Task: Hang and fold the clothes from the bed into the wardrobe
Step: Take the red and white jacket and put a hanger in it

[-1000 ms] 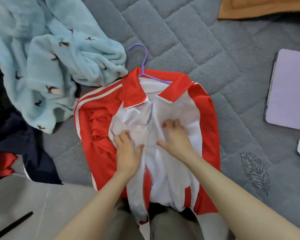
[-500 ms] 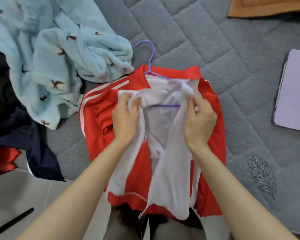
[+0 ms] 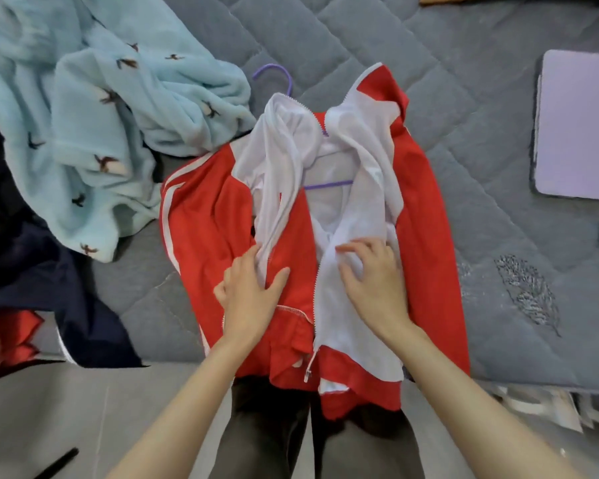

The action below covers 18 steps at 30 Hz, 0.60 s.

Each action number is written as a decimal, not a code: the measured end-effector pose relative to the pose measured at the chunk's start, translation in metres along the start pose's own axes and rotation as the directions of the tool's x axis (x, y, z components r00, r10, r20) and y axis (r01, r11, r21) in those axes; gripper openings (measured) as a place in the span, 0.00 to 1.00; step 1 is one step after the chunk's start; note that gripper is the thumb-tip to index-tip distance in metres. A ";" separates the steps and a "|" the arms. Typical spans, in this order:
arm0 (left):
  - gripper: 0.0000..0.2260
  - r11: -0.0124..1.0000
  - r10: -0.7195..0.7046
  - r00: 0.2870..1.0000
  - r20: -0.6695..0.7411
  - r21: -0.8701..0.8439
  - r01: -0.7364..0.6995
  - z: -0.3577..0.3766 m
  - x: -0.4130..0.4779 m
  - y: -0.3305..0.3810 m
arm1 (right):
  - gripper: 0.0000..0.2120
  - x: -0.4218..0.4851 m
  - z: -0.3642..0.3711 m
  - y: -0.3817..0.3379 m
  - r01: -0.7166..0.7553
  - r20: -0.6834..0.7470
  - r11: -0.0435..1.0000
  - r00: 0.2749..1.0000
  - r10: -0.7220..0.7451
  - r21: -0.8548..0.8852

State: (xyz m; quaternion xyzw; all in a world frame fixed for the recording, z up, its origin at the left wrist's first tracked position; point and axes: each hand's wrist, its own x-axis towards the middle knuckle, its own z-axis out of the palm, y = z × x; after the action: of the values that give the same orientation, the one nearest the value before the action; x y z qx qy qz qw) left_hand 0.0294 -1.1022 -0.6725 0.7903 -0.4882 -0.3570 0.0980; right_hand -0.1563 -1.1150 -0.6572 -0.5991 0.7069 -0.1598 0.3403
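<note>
A red jacket [image 3: 426,236] with white lining lies on the grey quilted bed [image 3: 395,57], unzipped, its front panels spread and its hem hanging over the bed edge. A purple hanger [image 3: 329,184] sits inside it, with the hook above the collar and the bar showing between the panels. My left hand [image 3: 249,292] rests on the left front panel with its fingers round a fold of white lining. My right hand [image 3: 374,281] presses the right panel's white lining beside the zipper, fingers loosely curled.
A light blue fleece garment [image 3: 94,108] with small bird prints is heaped at the left. Dark navy clothing [image 3: 38,271] and a red piece [image 3: 18,333] lie at the bed's left edge. A lilac flat item [image 3: 581,122] lies at the right. Grey floor is below.
Both hands have come down from the collar to the jacket's lower front. The front panels now lie spread apart, with the purple hanger bar exposed between them.
</note>
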 end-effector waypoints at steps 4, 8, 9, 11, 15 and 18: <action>0.19 0.987 -0.131 0.985 0.114 -0.077 0.140 -0.002 -0.041 -0.055 | 0.20 -0.057 0.024 0.009 -0.052 0.171 0.991 0.982 0.073 -0.124; 0.07 0.899 -0.070 0.996 0.057 -0.429 0.088 -0.017 -0.050 -0.066 | 0.23 -0.080 0.045 0.011 -0.152 0.141 0.968 0.973 0.182 -0.200; 0.08 0.894 -0.047 0.999 -0.003 -0.447 0.041 -0.023 -0.049 -0.063 | 0.25 -0.081 0.049 0.010 -0.188 0.154 0.956 0.962 0.225 -0.223; 0.10 0.865 -0.021 0.995 -0.097 -0.500 -0.030 -0.038 -0.045 -0.055 | 0.28 -0.081 0.055 0.005 -0.213 0.206 0.932 0.938 0.279 -0.292; 0.12 0.832 0.016 0.949 -0.314 -0.523 -0.187 -0.073 -0.040 -0.038 | 0.14 -0.083 0.059 -0.008 -0.132 0.259 0.876 0.925 0.277 -0.464; 0.11 0.857 0.140 0.825 -0.547 -0.350 -0.378 -0.092 -0.045 -0.027 | 0.03 -0.083 0.050 -0.013 -0.186 0.168 0.938 0.956 0.241 -0.291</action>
State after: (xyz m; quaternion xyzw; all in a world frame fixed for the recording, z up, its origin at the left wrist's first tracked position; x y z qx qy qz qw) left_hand 0.0973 -1.0683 -0.5979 0.7358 -0.4563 -0.2227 0.4481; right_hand -0.1093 -1.0294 -0.6606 -0.5726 0.7452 0.0383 0.3397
